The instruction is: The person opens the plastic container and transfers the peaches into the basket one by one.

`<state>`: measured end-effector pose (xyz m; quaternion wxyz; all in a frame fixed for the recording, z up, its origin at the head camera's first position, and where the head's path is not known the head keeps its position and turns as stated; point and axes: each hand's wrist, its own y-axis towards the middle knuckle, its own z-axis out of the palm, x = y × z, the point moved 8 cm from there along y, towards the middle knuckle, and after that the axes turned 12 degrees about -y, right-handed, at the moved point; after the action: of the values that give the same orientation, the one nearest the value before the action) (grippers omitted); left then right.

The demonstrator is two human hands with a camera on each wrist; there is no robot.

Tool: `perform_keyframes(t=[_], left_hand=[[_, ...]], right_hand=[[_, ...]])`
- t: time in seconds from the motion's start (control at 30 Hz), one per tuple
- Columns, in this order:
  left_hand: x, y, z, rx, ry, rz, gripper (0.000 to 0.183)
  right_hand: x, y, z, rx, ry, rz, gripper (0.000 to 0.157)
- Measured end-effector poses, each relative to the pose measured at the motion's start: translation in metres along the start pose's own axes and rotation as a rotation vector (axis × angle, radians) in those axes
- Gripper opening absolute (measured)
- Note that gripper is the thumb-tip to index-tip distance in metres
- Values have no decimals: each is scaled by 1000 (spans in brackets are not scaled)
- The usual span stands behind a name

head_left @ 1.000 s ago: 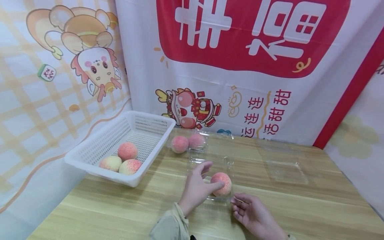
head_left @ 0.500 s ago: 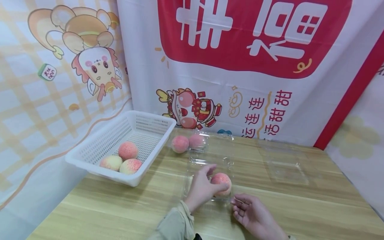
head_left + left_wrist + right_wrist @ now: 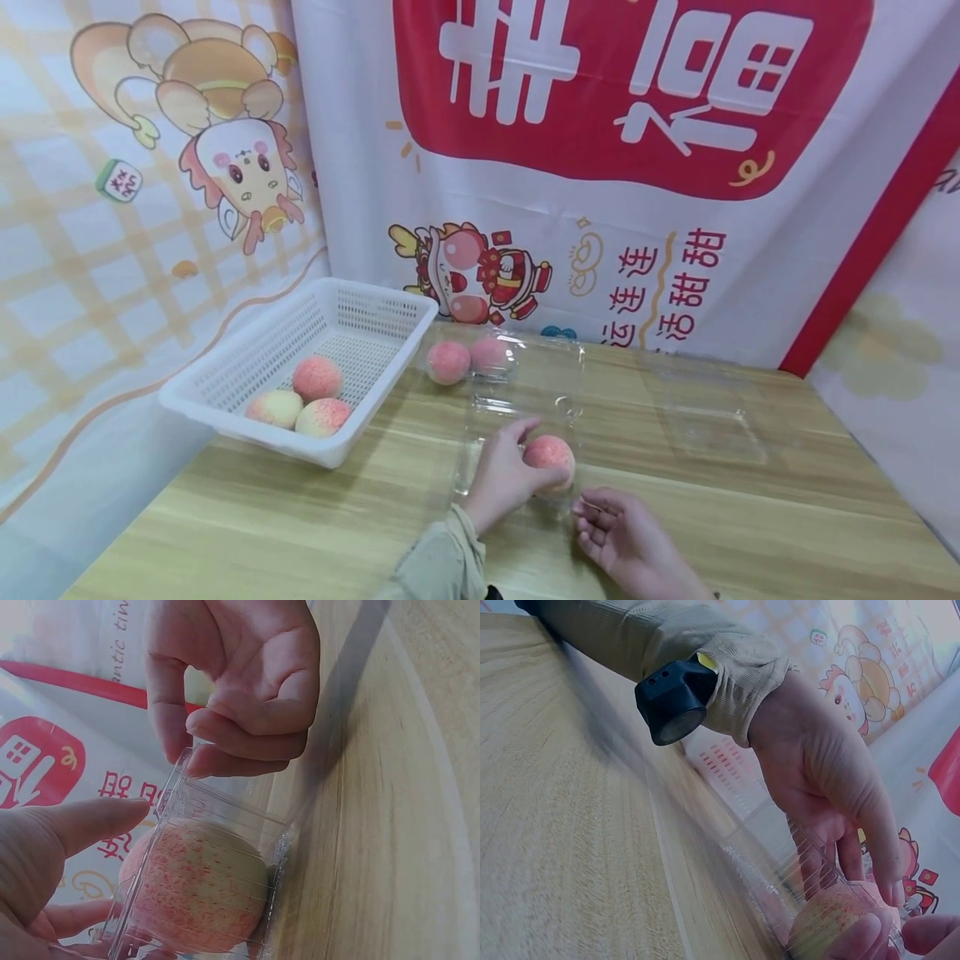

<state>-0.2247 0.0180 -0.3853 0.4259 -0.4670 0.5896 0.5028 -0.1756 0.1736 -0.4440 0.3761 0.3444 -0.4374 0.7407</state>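
Currently, left hand [image 3: 501, 477] of mine loose around a peach [image 3: 551, 457] in a clear box [image 3: 240, 802]. My right hand [image 3: 626, 533] pinches the box's edge.

The round pink-and-cream peach [image 3: 551, 454] has a matt, speckled skin. The clear hinged plastic box [image 3: 521, 407] is thin, smooth and glossy. The white perforated basket [image 3: 384, 383] looks like smooth plastic. The light-brown table [image 3: 712, 533] shows wood grain under a faint sheen. The printed white hanging [image 3: 570, 200] is creased cloth, the beige sleeve [image 3: 739, 690] finely ribbed matt fabric.
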Motion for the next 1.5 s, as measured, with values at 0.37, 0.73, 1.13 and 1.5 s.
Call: perform_keyframes(t=[0.37,0.73,1.13,1.5], left_hand=[[0,1,2,24,50,36,73],[3,0,4,57,63,26,68],[2,0,3,60,79,22,68],[5,0,6,96,142,-14,73]], right_hand=[[0,0,1,-1,-17,1,14],[-3,0,1,0,-7,-1,14],[-2,0,1,-4,-9,6,13],[-2,-1,1,-14,16,14,12]])
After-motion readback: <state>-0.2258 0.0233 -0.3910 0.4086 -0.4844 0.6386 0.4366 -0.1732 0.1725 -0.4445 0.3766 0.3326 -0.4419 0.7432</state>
